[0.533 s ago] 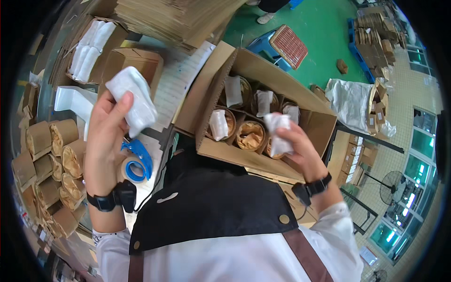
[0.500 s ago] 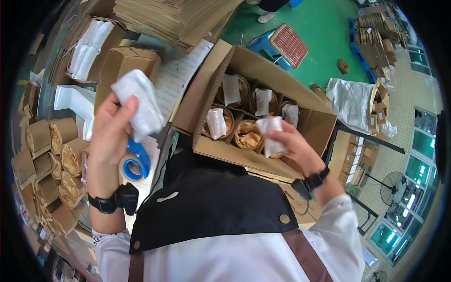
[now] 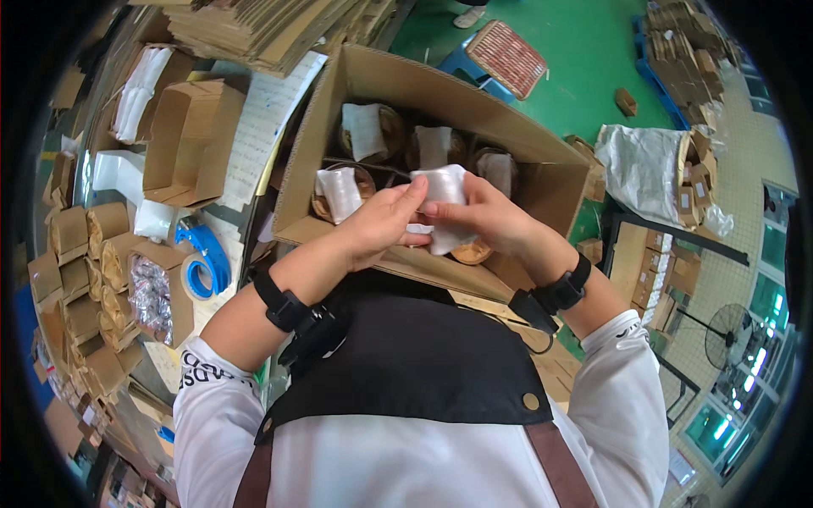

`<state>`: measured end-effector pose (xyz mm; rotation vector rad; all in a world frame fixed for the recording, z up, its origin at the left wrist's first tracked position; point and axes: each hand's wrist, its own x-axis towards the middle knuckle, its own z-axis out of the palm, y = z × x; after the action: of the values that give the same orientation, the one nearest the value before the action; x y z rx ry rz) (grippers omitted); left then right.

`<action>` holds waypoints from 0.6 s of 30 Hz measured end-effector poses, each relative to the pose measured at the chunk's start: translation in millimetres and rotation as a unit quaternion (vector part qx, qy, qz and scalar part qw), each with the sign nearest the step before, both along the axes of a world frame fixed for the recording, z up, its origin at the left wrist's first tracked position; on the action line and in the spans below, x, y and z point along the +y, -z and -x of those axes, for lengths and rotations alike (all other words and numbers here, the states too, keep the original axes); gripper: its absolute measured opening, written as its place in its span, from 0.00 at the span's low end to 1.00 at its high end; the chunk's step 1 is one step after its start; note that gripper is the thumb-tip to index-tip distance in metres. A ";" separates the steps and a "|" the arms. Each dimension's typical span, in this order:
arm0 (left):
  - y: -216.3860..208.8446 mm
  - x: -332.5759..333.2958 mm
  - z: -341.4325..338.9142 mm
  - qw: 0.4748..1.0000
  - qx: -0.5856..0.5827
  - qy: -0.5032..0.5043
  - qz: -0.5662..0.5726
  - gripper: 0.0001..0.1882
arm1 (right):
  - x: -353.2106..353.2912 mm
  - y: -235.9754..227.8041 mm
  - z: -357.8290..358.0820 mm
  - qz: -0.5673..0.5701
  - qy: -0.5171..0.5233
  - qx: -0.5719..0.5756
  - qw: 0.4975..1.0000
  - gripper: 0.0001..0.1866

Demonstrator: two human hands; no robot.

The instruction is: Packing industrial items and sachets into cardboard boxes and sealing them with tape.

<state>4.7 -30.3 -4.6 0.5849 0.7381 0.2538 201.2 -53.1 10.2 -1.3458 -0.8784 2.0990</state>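
Observation:
Over the near edge of an open cardboard box (image 3: 457,93), both hands come together at a white plastic-wrapped packet (image 3: 449,188). My right hand (image 3: 491,216) is closed on it from the right. My left hand (image 3: 383,218) is closed with its thumb against the packet's left side; the fingers partly pass under it. A small white piece shows below the left thumb, and I cannot tell if it is a separate packet. Inside the box stand round brown paper-lined containers; white packets lie on several, including one packet (image 3: 340,193) beside my left hand.
Left of the box are a small open carton (image 3: 196,140), a blue tape dispenser (image 3: 203,258), a carton of white packets (image 3: 142,91) and stacked brown paper bundles (image 3: 106,224). Flat cardboard (image 3: 254,30) is piled behind. A blue stool (image 3: 500,63) stands on the green floor.
My left hand has moved right from beside the box, meeting my right hand over it. My right hand has shifted left and up. The view has shifted, with the box now farther left.

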 end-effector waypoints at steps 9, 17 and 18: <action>-41.0 23.7 138.2 0.839 0.339 -0.119 -0.409 0.17 | -66.4 131.7 -73.0 0.163 -0.007 -0.236 0.958 0.20; 35.6 60.9 214.5 0.458 0.663 -0.007 -0.592 0.23 | -27.9 105.3 -55.8 -0.046 -0.459 -0.617 0.638 0.28; 45.3 66.2 222.6 0.451 0.669 -0.019 -0.591 0.23 | -6.3 76.4 -41.7 -0.077 -0.438 -0.624 0.643 0.27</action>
<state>-217.8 35.9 -50.0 2.2826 2.1589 0.2934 242.9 -59.4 -66.3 -2.6032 -2.5954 1.1036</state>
